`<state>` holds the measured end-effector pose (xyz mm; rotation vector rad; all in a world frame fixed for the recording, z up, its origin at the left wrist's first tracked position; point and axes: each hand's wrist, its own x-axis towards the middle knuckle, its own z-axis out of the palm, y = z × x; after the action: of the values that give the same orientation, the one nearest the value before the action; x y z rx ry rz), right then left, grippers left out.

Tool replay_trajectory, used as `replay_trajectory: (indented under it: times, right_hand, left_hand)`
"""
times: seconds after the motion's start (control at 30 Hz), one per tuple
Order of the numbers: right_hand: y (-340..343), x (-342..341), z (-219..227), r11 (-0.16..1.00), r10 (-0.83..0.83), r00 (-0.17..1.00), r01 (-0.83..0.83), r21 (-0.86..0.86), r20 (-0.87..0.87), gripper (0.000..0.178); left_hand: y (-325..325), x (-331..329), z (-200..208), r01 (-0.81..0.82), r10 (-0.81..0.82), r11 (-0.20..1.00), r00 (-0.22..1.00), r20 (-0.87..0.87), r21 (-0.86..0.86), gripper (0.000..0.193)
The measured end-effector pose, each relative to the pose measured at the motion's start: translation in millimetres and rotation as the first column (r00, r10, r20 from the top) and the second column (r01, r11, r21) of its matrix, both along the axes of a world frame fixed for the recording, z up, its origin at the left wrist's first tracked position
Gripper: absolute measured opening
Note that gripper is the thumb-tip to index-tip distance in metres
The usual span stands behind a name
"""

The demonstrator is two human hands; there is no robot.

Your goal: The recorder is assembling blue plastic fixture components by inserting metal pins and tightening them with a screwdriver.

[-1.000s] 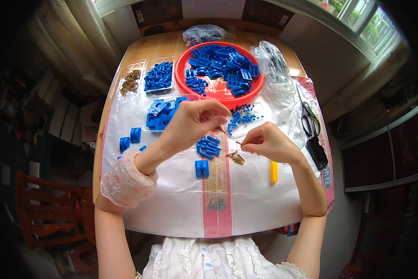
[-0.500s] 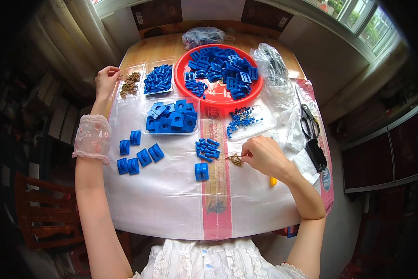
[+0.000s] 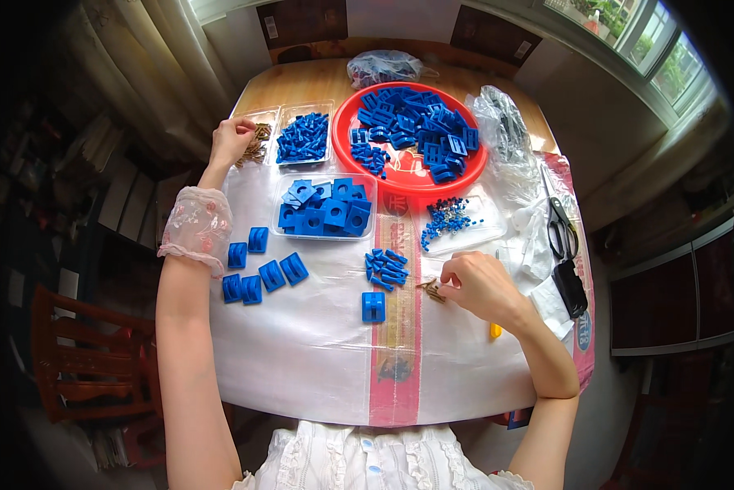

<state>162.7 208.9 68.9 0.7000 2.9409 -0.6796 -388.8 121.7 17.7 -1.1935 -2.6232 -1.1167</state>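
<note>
At the far left my left hand (image 3: 231, 142) reaches over a clear tray of brass-coloured pins (image 3: 255, 148), fingertips drawn together at the pile. Whatever they pinch there is too small to make out. My right hand (image 3: 478, 285) is low over a little heap of similar pins (image 3: 435, 291) on the right of the table. Its thumb and forefinger close on one pin at the heap. Left of that heap lie small blue wedge-like pieces (image 3: 385, 269) and a blue block with a curved top (image 3: 372, 307). Several more curved blocks (image 3: 273, 275) stand in a loose group further left.
Clear trays hold narrow blue pieces (image 3: 303, 137) and square blue plates with holes (image 3: 334, 214). A red basin (image 3: 346, 176) carries many blue parts. Tiny blue and silvery bits (image 3: 448, 219) sit right. Scissors (image 3: 560, 230), plastic bags (image 3: 501, 135) and a yellow-handled tool (image 3: 495, 330) lie about.
My left hand has moved right and in over the tray of pins, its fingertips now at the pile. The right hand stays at the small heap. The whole view has shifted a little.
</note>
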Motion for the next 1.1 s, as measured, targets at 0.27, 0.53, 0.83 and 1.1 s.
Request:
replay_trajectory:
  times: [0.27,0.53,0.83,1.1]
  right_hand:
    - [-3.0,-5.7,-17.8,0.999,0.001,0.996,0.003,0.046,-0.090,0.008]
    - [4.2,-2.8,-15.2,0.999,-0.001,0.998,0.004,0.052,-0.065,0.010]
    - [0.3,-9.7,-12.2,0.997,0.007,0.993,-0.016,-0.081,-0.114,0.012]
    - [6.5,-2.1,20.8,0.960,-0.089,0.978,0.033,-0.278,-0.189,0.006]
  left_hand:
    - [-16.1,51.4,46.1,0.239,-0.245,0.964,0.969,0.042,0.118,0.019]
    - [-97.1,251.8,102.4,0.532,-0.533,0.844,0.846,-0.013,0.070,0.011]
    - [-163.3,332.7,67.1,0.718,-0.715,0.694,0.696,0.061,-0.053,0.011]
    - [-149.5,337.2,45.2,0.685,-0.671,0.728,0.701,0.240,0.032,0.014]
